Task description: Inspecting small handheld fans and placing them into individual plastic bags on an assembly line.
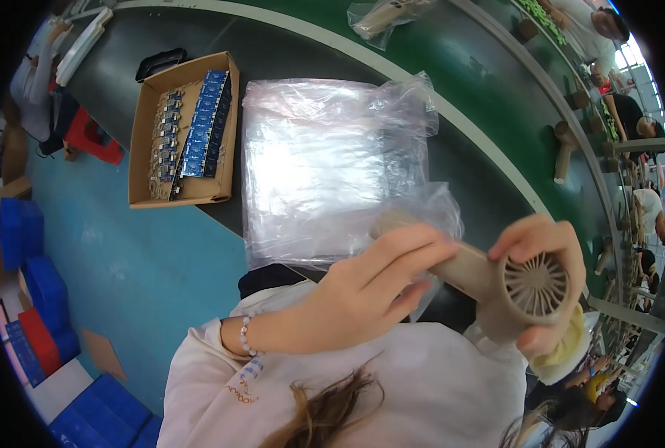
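A beige handheld fan is held between my two hands, tilted, its round slotted grille showing on the right. My left hand is closed round the handle, fingers on top and thumb below. Round the fan head is my right hand, gripping its rim from the far and right sides. Under and beyond the handle end lies a stack of clear plastic bags, wrinkled and shiny, on the dark table. A loose bag edge stands up close to the handle.
Left of the bags, a cardboard box holds blue circuit boards, with a black tray behind it. Beyond the table's pale edge runs a green conveyor belt carrying a bagged item and another fan. Blue bins stand at left.
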`<action>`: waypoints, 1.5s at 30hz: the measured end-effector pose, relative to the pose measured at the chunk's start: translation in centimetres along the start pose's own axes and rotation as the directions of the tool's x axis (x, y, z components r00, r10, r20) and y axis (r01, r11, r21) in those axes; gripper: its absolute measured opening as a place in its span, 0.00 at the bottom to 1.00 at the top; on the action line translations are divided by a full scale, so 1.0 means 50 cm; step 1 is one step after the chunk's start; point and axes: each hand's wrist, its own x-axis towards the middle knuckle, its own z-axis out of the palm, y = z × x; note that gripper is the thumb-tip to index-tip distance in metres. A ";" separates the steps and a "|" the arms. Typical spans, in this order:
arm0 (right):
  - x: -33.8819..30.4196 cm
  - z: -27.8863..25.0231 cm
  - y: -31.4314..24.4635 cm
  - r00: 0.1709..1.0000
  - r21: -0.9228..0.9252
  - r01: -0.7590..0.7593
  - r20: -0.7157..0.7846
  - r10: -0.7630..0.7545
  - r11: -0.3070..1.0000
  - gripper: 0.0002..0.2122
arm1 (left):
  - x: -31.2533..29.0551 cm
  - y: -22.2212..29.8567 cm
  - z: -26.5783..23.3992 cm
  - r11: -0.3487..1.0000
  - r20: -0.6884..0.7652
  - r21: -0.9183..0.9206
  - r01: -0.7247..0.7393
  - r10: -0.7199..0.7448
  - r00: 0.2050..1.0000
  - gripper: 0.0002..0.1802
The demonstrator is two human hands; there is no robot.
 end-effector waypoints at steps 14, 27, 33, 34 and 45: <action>0.029 0.050 0.035 0.971 0.542 -0.235 0.095 0.218 0.807 0.33 | -0.007 0.000 -0.010 0.955 -0.103 -0.293 0.040 -0.073 0.992 0.42; 0.028 0.083 0.021 0.982 -0.247 0.023 -0.178 -0.069 0.969 0.30 | 0.004 -0.018 -0.003 0.983 -0.219 -0.165 -0.081 0.044 0.975 0.32; 0.044 0.083 0.024 0.960 -0.519 0.114 -0.163 -0.229 0.847 0.31 | 0.013 -0.022 -0.004 0.976 -0.296 -0.064 -0.208 0.181 0.938 0.29; 0.049 0.073 0.012 0.968 -0.673 0.118 -0.085 -0.235 0.730 0.32 | 0.012 -0.022 -0.003 0.976 -0.298 -0.061 -0.207 0.180 0.938 0.29; 0.040 0.130 0.052 0.907 -0.675 0.114 -0.229 -0.353 0.729 0.27 | 0.003 -0.029 0.013 0.980 -0.398 0.056 -0.192 0.198 0.896 0.25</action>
